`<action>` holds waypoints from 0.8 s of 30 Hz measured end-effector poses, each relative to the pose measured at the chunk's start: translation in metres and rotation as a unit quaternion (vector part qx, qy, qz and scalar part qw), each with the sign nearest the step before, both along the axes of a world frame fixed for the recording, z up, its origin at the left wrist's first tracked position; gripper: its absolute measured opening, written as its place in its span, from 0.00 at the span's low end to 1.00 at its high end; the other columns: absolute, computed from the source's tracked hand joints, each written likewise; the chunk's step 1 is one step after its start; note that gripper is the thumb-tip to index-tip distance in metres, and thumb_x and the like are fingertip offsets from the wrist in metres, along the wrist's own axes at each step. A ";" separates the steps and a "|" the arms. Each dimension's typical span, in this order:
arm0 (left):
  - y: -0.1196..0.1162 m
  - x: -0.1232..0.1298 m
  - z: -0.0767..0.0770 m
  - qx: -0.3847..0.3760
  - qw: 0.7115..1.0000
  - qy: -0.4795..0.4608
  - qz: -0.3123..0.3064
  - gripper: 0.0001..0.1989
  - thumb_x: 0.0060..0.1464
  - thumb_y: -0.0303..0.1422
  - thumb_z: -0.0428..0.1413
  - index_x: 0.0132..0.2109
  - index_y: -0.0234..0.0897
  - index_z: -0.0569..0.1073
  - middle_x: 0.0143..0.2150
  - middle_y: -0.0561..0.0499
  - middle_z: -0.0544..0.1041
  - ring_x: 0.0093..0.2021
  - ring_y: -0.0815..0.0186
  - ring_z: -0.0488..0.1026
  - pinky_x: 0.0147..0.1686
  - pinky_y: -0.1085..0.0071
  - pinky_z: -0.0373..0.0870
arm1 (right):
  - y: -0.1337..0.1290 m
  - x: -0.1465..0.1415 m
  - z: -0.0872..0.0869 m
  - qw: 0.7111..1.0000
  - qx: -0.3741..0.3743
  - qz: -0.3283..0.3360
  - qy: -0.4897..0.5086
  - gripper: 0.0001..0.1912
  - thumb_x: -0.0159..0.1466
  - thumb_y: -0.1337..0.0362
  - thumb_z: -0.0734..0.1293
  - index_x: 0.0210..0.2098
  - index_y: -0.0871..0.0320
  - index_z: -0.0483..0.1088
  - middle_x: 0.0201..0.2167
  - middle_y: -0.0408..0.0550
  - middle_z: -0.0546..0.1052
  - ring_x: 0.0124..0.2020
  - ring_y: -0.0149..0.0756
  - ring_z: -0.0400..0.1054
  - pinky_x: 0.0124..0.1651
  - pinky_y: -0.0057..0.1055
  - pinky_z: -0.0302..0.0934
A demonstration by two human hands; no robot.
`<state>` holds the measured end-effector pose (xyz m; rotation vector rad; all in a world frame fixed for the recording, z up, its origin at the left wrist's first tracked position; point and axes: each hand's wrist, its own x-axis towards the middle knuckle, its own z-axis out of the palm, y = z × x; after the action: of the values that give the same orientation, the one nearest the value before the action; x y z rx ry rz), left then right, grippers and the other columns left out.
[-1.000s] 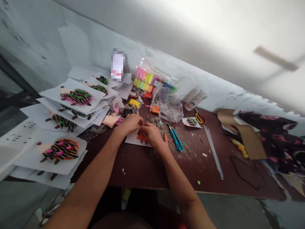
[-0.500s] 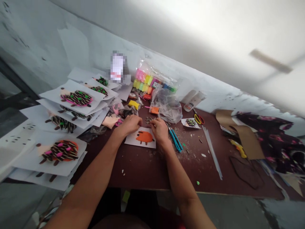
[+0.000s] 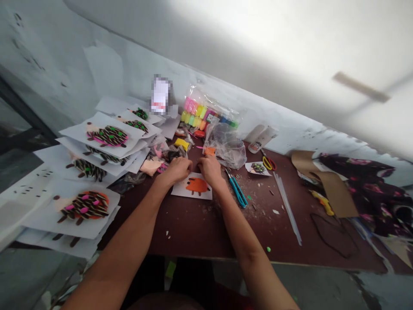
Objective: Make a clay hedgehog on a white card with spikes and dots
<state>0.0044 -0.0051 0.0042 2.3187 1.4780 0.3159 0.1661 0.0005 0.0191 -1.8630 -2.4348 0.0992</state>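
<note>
A white card (image 3: 178,192) with a flat orange clay animal (image 3: 197,185) lies on the table in front of me. My left hand (image 3: 179,169) is over the card's upper left edge, its fingers curled together. My right hand (image 3: 209,170) sits at the card's upper right, fingertips bent down and pressed together; what they hold is too small to see. The two hands are slightly apart. Teal-handled pliers (image 3: 238,192) lie just right of my right hand, among scattered striped bits and crumbs.
Stacked cards with spiky clay hedgehogs (image 3: 108,135) fill the left side. Behind are clay packs (image 3: 196,113), a crumpled plastic bag (image 3: 227,146) and a bottle (image 3: 262,137). Rightward lie scissors (image 3: 269,163), a small picture (image 3: 258,168), clear sticks (image 3: 288,209) and a yellow glue gun (image 3: 323,202).
My right hand has moved up and left, off the card's right edge to beyond its top, covering the small dark bits there. My left hand has barely moved.
</note>
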 end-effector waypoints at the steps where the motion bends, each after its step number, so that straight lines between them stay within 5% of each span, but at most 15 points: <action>1: 0.000 0.000 0.000 0.000 1.000 0.002 0.000 0.13 0.52 0.23 0.53 0.38 0.38 0.81 0.42 0.44 0.82 0.46 0.59 0.77 0.46 0.68 0.69 | 0.002 0.000 0.001 1.000 -0.004 0.005 -0.004 0.12 0.67 0.67 0.63 0.41 0.58 0.80 0.44 0.57 0.76 0.48 0.45 0.67 0.48 0.35 0.59; 6: 0.000 0.001 0.002 -0.003 1.000 0.008 0.000 0.13 0.53 0.23 0.53 0.39 0.38 0.81 0.43 0.43 0.82 0.47 0.58 0.77 0.46 0.67 0.69 | -0.001 0.002 0.004 0.998 0.035 0.034 0.031 0.14 0.70 0.68 0.58 0.42 0.60 0.76 0.45 0.57 0.76 0.47 0.43 0.67 0.49 0.33 0.58; 11: 0.000 0.001 -0.002 0.007 1.000 0.001 0.003 0.12 0.53 0.23 0.54 0.38 0.39 0.81 0.41 0.44 0.82 0.46 0.59 0.77 0.46 0.69 0.69 | -0.018 0.019 0.002 0.978 0.091 0.003 0.190 0.15 0.69 0.68 0.55 0.44 0.59 0.72 0.38 0.50 0.77 0.38 0.37 0.67 0.44 0.30 0.59; 16: 0.001 0.001 -0.004 0.005 1.000 -0.005 0.000 0.13 0.53 0.22 0.53 0.38 0.38 0.81 0.41 0.45 0.82 0.45 0.60 0.77 0.45 0.69 0.69 | -0.028 0.037 -0.009 0.943 0.004 -0.022 0.332 0.15 0.63 0.67 0.57 0.38 0.59 0.76 0.28 0.45 0.76 0.28 0.32 0.66 0.35 0.27 0.60; 20: 0.001 0.000 -0.003 0.001 1.000 0.001 0.000 0.12 0.53 0.23 0.53 0.38 0.38 0.80 0.42 0.44 0.82 0.46 0.59 0.77 0.45 0.68 0.68 | -0.034 0.040 -0.017 0.897 -0.081 -0.034 0.433 0.20 0.60 0.68 0.57 0.46 0.61 0.77 0.31 0.46 0.78 0.27 0.30 0.68 0.33 0.26 0.62; 24: 0.001 0.000 -0.001 -0.003 1.000 0.001 -0.003 0.12 0.53 0.23 0.53 0.37 0.38 0.80 0.41 0.45 0.82 0.45 0.59 0.76 0.44 0.69 0.68 | -0.046 0.035 -0.011 0.905 -0.069 -0.007 0.420 0.14 0.61 0.64 0.65 0.43 0.59 0.78 0.33 0.47 0.79 0.29 0.31 0.68 0.35 0.27 0.62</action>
<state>0.0040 -0.0039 0.0028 2.3181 1.4700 0.3077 0.2016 -0.0454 0.0082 -1.4251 -1.8252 0.8874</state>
